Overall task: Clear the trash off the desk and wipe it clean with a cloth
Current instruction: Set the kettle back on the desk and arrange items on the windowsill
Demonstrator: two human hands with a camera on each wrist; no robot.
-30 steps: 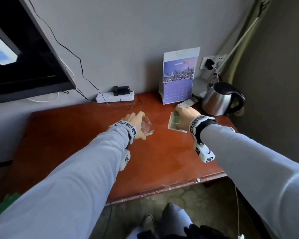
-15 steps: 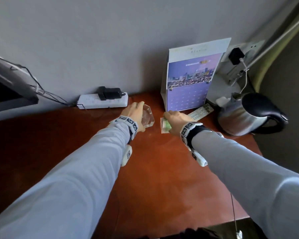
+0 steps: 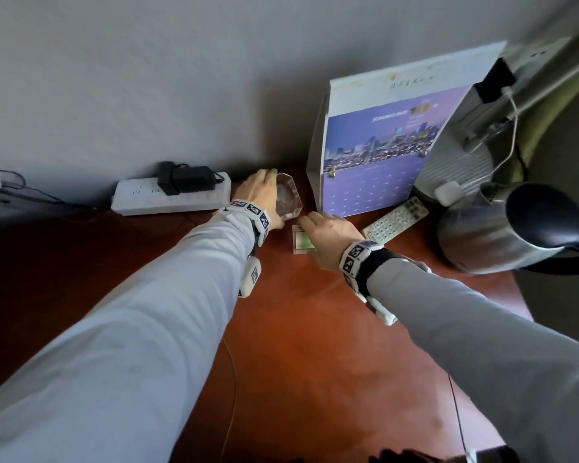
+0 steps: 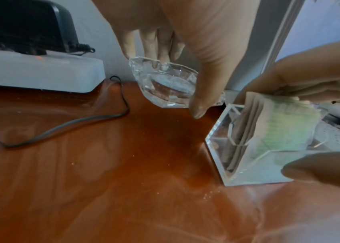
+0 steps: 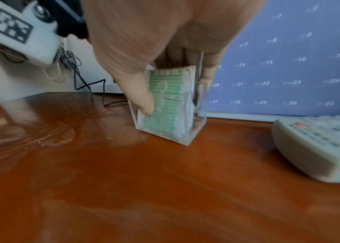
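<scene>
My left hand (image 3: pixel 263 198) grips a faceted clear glass ashtray (image 3: pixel 288 198) by its rim, a little above the red-brown desk (image 3: pixel 298 329) near the back wall; the ashtray (image 4: pixel 164 83) is tilted in the left wrist view. My right hand (image 3: pixel 328 232) pinches a clear acrylic box (image 3: pixel 302 240) holding green-and-white paper packets, thumb on one face and fingers on the far face. The acrylic box (image 5: pixel 171 106) stands upright on the desk (image 5: pixel 164 189) in front of the calendar. Small crumbs (image 4: pixel 208 194) lie on the desk (image 4: pixel 102 180).
A white power strip (image 3: pixel 171 198) with a black adapter lies at the back left, with a thin cable (image 4: pixel 71 121) trailing from it. A purple calendar (image 3: pixel 381 155) leans on the wall. A grey remote (image 3: pixel 395 219) and a steel kettle (image 3: pixel 502 228) sit at right.
Both hands have carried the ashtray and the acrylic box toward the back of the desk, nearer the calendar and power strip. The head view has moved in closer.
</scene>
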